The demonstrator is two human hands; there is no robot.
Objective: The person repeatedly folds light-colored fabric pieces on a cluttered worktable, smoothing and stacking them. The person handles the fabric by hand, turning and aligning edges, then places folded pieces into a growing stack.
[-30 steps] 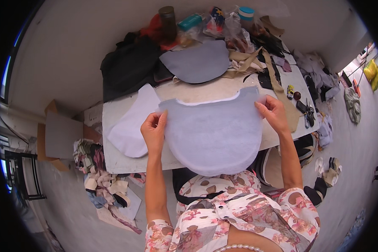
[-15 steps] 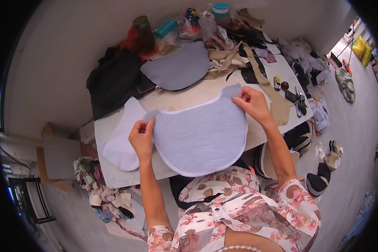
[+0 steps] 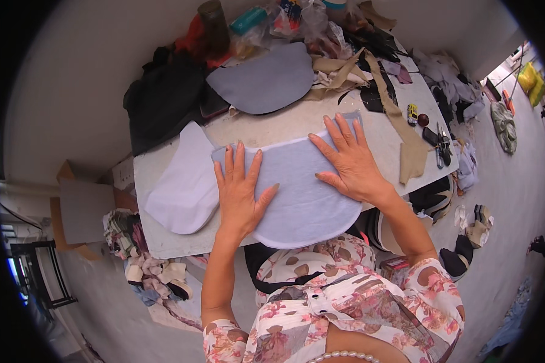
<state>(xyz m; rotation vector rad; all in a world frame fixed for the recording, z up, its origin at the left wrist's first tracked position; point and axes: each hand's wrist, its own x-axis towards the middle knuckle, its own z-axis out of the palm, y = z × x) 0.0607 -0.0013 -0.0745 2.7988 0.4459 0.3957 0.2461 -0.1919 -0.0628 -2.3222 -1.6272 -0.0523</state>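
A pale blue-grey curved fabric piece [image 3: 303, 202] with a white bound edge lies on the white table [image 3: 260, 130], its rounded side overhanging the front edge. My left hand [image 3: 239, 196] is spread flat over its left part. On its upper right part rests my right hand [image 3: 348, 160], palm down with fingers apart. Grey corners of the fabric show past the fingertips of both hands. To the left lies a white curved fabric piece [image 3: 181, 187], partly next to my left forearm. Behind sits a darker grey curved fabric piece [image 3: 263, 78], apart from both hands.
Black cloth [image 3: 163, 100] is heaped at the back left. Beige fabric strips [image 3: 390, 115] run down the right side, near scissors [image 3: 445, 145] and a small yellow toy car [image 3: 412, 114]. A lidded jar [image 3: 213, 27] and plastic bags stand behind. Fabric scraps [image 3: 154, 278] lie on the floor.
Both hands have let go of the fabric's upper corners and now lie flat on it with fingers spread. The fabric has come down against the table.
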